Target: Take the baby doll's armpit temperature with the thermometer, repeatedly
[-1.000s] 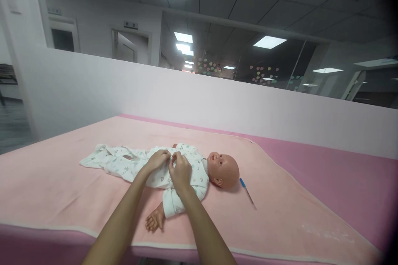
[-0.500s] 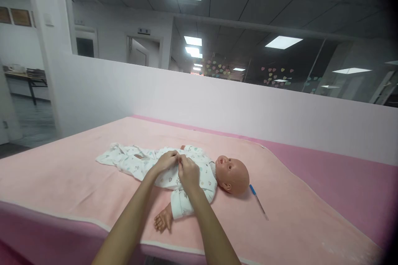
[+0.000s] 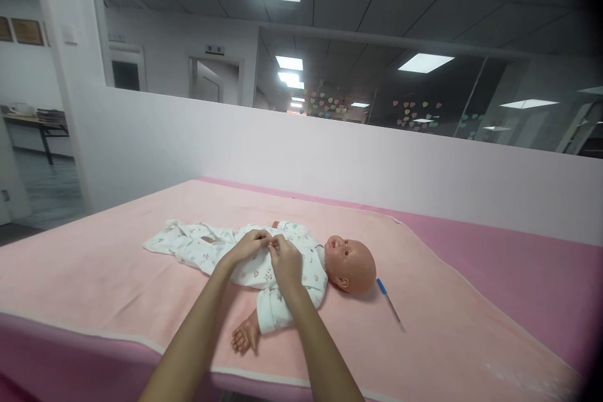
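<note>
A baby doll (image 3: 351,257) lies on its back on a pink blanket (image 3: 117,264), head to the right. It wears a white printed romper (image 3: 198,248). My left hand (image 3: 247,245) and my right hand (image 3: 285,260) meet over the doll's chest, both with fingers pinched on the front of the romper. The doll's bare hand (image 3: 242,338) sticks out of a sleeve near the bed's front edge.
A thin pen-like stick with a blue cap (image 3: 390,304) lies on the blanket just right of the doll's head. A white partition wall (image 3: 330,157) runs behind the bed. The darker pink mattress (image 3: 527,276) shows at the right.
The view has swung a little, so the doll sits further right in the picture. Both hands stay pinched together on the romper's chest, closer to each other than a second ago.
</note>
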### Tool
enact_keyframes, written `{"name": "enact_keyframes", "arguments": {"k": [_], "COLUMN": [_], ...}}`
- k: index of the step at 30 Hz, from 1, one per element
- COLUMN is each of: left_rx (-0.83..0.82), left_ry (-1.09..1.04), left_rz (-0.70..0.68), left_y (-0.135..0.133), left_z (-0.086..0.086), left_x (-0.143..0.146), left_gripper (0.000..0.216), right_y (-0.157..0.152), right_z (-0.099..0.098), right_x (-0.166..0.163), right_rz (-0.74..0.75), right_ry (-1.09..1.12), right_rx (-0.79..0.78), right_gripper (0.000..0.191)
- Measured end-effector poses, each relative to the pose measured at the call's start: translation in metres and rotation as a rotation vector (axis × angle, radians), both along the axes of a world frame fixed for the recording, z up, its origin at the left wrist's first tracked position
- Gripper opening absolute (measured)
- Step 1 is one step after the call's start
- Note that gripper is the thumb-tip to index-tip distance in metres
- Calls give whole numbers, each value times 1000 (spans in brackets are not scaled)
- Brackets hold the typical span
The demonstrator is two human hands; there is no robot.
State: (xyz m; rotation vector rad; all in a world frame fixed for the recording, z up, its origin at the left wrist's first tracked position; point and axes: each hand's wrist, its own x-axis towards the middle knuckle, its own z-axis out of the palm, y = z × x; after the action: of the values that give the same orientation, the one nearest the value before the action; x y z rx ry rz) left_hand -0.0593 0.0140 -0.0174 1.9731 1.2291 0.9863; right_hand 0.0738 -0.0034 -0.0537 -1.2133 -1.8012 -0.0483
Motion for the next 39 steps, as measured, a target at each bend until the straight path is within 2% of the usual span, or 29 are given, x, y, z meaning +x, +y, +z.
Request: {"name": "enact_keyframes", "arguments": {"k": [8, 13, 16, 19, 22, 25, 29, 32, 35, 36, 39], "left_rx": [-41, -54, -59, -43, 73, 218, 292, 309, 352, 389, 501], "left_ry": [-31, -125, -120, -95, -45, 121, 314, 380, 367, 344, 394], "left_rz": [-41, -108, -102, -39, 94, 248, 404, 534, 626, 623, 427], "left_y": [-1, 0, 2, 4, 3, 1, 0, -4, -13, -17, -22], "left_z": [2, 2, 0, -2, -3, -2, 0, 3, 9, 13, 25], "left_x": [1, 0, 0, 0, 2, 3, 3, 5, 15, 21, 48], "left_gripper": [31, 30, 28, 25, 22, 25, 26, 24, 26, 26, 26], "right_y": [1, 3, 4, 2, -2, -6, -17, -34, -54, -61, -78], "right_z": [1, 0, 0, 1, 3, 8, 26, 49, 68, 72, 71], "right_x": [0, -1, -1, -1, -1, -3, 3, 29, 81, 102, 172], "right_rz": [-3, -36, -17, 30, 71, 116, 147, 90, -24, -93, -310], "right_ry": [74, 43, 52, 77, 53, 68, 224, 337, 406, 441, 498], "right_rx": [78, 38, 40, 52, 87, 144, 249, 304, 336, 338, 261], "right_gripper": [10, 10, 9, 12, 17, 23, 25, 22, 17, 16, 19]}}
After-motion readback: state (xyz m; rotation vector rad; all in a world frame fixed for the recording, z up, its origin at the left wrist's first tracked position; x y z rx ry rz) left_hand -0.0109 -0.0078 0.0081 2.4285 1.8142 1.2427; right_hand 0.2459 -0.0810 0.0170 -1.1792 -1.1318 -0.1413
